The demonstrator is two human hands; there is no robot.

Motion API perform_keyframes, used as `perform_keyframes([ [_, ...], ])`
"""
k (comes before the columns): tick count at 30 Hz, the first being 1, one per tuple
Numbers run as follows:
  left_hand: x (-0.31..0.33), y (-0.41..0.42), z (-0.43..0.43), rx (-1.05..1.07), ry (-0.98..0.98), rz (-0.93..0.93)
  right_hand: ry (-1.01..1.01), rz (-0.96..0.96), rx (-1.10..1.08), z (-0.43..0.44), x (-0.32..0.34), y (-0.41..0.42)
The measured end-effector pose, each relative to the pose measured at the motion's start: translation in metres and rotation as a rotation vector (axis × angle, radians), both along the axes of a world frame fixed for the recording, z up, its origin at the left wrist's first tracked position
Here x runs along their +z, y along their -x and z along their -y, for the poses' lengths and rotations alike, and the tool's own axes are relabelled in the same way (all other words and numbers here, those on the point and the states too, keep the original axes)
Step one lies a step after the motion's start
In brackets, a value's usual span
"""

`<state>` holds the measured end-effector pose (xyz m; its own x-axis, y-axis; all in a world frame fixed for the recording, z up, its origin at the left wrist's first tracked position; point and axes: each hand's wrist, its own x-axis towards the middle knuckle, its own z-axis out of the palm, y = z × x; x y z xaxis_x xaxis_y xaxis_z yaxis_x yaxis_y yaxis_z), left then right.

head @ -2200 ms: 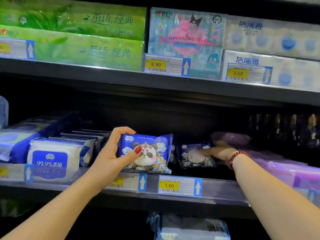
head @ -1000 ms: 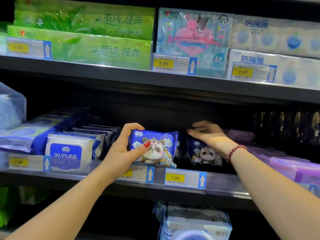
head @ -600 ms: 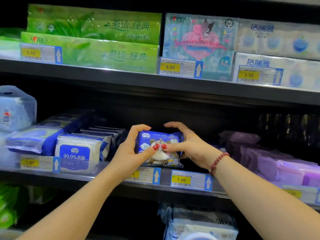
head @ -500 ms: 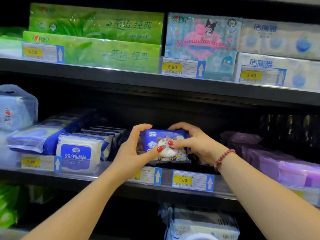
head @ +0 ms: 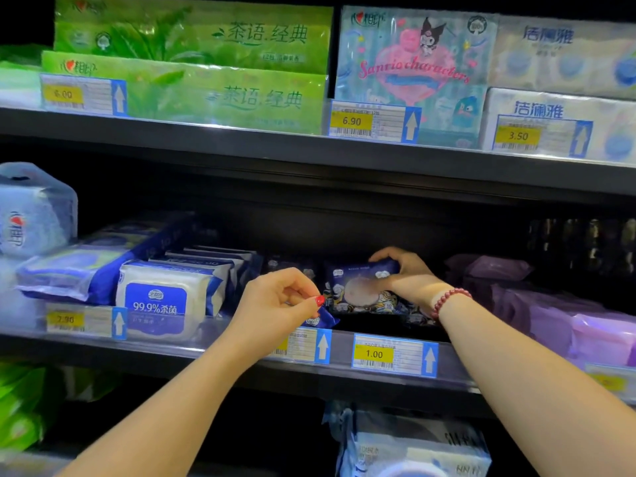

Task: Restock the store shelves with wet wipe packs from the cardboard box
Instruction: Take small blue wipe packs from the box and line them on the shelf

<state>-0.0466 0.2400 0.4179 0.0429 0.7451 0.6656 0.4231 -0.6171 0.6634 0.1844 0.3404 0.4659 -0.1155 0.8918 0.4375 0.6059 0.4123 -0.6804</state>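
My right hand point(head: 409, 278) reaches into the middle shelf point(head: 179, 352) and grips the top right of a blue panda-print wet wipe pack point(head: 358, 290), which stands tilted over other blue packs, above the 1.00 price tag point(head: 374, 354). My left hand point(head: 275, 304) hovers at the shelf front with fingers curled against the thumb. A blue corner of a second wet wipe pack point(head: 321, 320) sticks out under the thumb; the rest of it is hidden behind the hand. No cardboard box is in view.
White and blue 99.9% wipe packs point(head: 161, 297) fill the shelf to the left, and purple packs point(head: 568, 321) to the right. Green tissue packs point(head: 192, 91) and other tissue packs line the shelf above. More packs point(head: 413, 449) sit on the shelf below.
My right hand came over from the right, took hold of the panda pack my left hand held up, and carried it right and deeper into the shelf. My left hand dropped and curled.
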Motion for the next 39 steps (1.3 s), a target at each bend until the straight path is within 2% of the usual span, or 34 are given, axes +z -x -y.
perform_keyframes([
  [3,0.004,0.000,0.001,0.012,0.032,-0.032,0.010,0.130,0.002,-0.004,-0.006,0.006],
  [7,0.022,0.009,-0.001,-0.051,0.187,-0.084,0.050,0.371,-0.015,-0.003,-0.012,0.007],
  [11,0.049,0.026,-0.014,0.056,0.260,-0.478,0.029,0.436,-0.050,-0.005,-0.014,0.009],
  [15,0.067,0.026,-0.023,0.170,0.383,-0.989,-0.015,0.488,-0.121,-0.008,-0.012,0.009],
  [17,0.066,0.024,-0.029,0.193,0.426,-1.137,-0.030,0.506,-0.153,-0.008,-0.012,0.009],
  [23,0.050,0.023,-0.047,0.256,0.398,-1.201,-0.054,0.540,-0.209,-0.006,-0.010,0.009],
  [29,0.076,0.024,-0.062,0.191,0.481,-1.218,-0.047,0.586,-0.246,-0.002,-0.010,0.007],
  [31,0.086,0.024,-0.070,0.163,0.479,-1.171,-0.047,0.595,-0.252,-0.002,-0.010,0.007],
  [34,0.095,0.024,-0.080,0.197,0.363,-1.135,-0.047,0.609,-0.260,-0.001,-0.010,0.007],
  [39,0.077,0.023,-0.096,0.307,0.154,-1.262,-0.065,0.620,-0.255,-0.001,-0.010,0.006],
])
